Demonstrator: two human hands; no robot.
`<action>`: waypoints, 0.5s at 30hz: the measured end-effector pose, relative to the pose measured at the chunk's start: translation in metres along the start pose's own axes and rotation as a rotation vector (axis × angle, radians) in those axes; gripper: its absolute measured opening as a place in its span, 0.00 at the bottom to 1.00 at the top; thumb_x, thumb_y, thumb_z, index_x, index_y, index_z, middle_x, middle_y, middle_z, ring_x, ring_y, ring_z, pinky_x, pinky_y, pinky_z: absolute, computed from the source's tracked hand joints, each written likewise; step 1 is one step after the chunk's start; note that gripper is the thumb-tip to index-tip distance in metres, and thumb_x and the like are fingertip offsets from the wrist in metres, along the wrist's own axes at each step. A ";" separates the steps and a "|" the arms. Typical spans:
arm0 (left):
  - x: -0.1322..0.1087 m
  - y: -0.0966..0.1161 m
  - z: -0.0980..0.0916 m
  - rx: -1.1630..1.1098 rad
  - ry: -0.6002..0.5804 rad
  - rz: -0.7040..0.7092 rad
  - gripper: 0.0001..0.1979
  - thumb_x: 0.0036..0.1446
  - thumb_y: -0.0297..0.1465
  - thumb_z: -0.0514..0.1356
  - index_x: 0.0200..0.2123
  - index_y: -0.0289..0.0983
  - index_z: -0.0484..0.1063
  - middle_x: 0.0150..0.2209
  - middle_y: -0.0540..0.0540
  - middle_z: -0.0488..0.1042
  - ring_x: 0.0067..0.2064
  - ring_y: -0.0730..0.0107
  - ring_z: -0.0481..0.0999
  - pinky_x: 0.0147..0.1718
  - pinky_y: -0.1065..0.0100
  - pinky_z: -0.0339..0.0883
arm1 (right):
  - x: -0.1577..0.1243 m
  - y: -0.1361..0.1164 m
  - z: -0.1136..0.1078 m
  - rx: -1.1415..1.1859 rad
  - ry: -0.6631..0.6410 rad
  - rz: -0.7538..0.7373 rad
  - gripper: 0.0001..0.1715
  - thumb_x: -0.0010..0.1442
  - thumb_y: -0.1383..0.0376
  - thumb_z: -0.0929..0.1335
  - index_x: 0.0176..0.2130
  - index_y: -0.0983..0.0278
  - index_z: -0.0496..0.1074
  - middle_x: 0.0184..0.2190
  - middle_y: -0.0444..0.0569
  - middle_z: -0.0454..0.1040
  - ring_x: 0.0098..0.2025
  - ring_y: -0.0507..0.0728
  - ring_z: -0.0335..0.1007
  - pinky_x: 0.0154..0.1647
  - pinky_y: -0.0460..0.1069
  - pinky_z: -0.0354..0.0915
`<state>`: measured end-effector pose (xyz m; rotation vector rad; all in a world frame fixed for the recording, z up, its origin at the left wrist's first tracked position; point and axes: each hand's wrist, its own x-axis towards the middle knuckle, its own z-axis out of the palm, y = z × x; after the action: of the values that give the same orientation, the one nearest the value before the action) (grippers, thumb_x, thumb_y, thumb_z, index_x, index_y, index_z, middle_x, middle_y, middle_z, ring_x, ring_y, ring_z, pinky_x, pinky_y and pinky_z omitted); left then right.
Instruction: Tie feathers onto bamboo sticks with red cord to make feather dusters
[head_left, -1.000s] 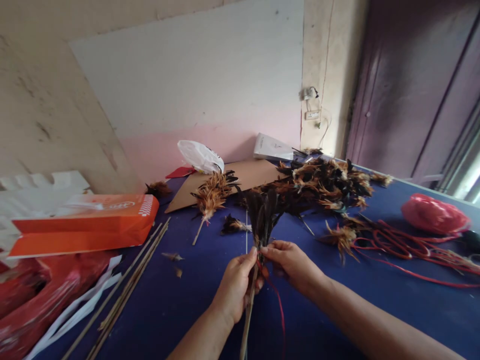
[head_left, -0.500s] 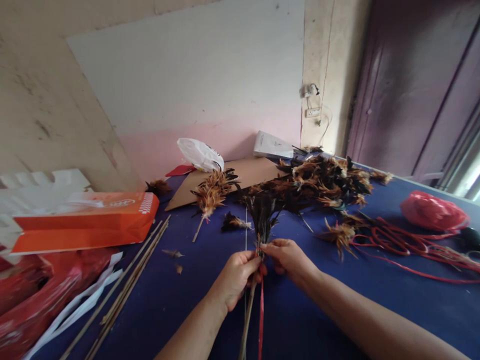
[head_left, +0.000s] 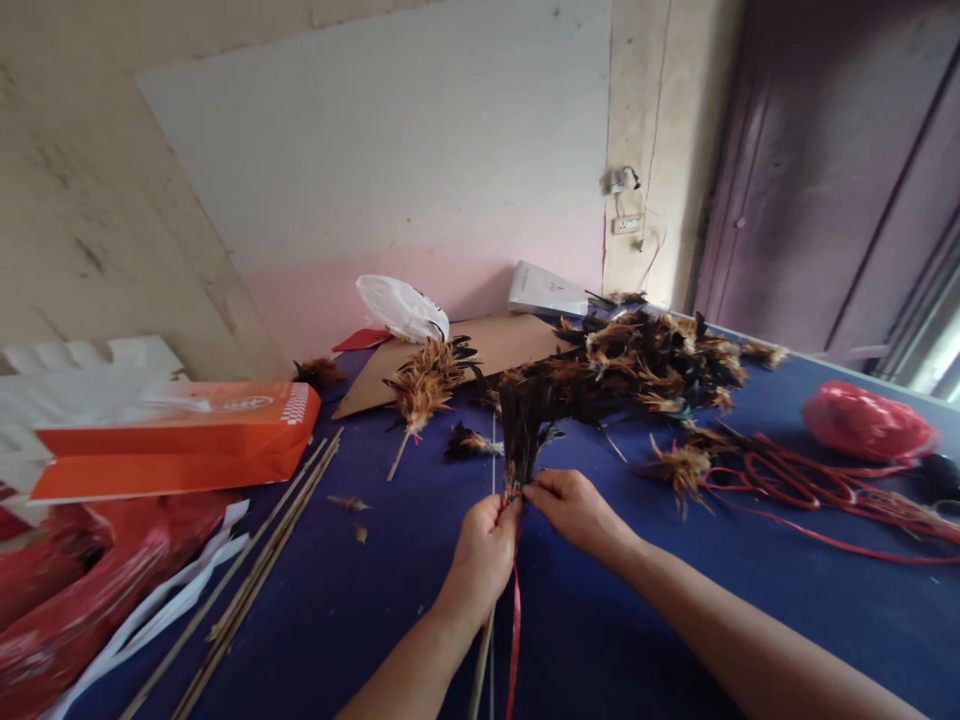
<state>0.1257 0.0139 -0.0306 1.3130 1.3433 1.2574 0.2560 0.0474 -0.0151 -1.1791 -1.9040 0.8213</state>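
Dark feathers [head_left: 523, 425] stand in a bunch at the top of a thin stick [head_left: 481, 660], in the middle of the view. My left hand [head_left: 491, 545] is closed around the stick just below the feathers. At the feather base, the fingers of my right hand [head_left: 574, 508] are pinched together; what they grip is too small to make out. A red strip [head_left: 514, 640] hangs down from the binding beside the stick. A feathered stick [head_left: 427, 390] and a small feather tuft [head_left: 472, 443] lie beyond my hands.
A large feather pile [head_left: 645, 360] covers the back right, near cardboard [head_left: 495, 345]. Red cord [head_left: 802, 480] and a red bundle [head_left: 870, 422] lie right. An orange bag [head_left: 180, 445], red plastic [head_left: 112, 590] and bare sticks [head_left: 259, 580] are left.
My left hand has turned and risen slightly around the stick. The feather bunch has shifted a little left, and the hanging red strip has swung left.
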 end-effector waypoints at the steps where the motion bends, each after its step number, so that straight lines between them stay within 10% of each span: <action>1: 0.001 0.000 0.000 -0.004 0.010 -0.007 0.19 0.46 0.47 0.58 0.21 0.35 0.65 0.15 0.56 0.54 0.18 0.78 0.51 0.18 0.72 0.44 | -0.001 0.000 0.000 -0.038 -0.004 -0.044 0.14 0.54 0.66 0.61 0.20 0.67 0.65 0.16 0.40 0.59 0.21 0.47 0.52 0.22 0.43 0.49; 15: 0.004 -0.011 0.002 0.033 0.072 -0.018 0.16 0.46 0.43 0.59 0.19 0.36 0.66 0.15 0.54 0.58 0.19 0.75 0.56 0.19 0.72 0.48 | -0.017 0.001 0.002 -0.172 0.003 -0.130 0.14 0.56 0.67 0.59 0.20 0.65 0.63 0.17 0.42 0.62 0.21 0.48 0.55 0.23 0.43 0.49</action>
<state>0.1260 0.0185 -0.0419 1.2858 1.4289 1.2862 0.2602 0.0323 -0.0208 -1.1426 -2.0582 0.5955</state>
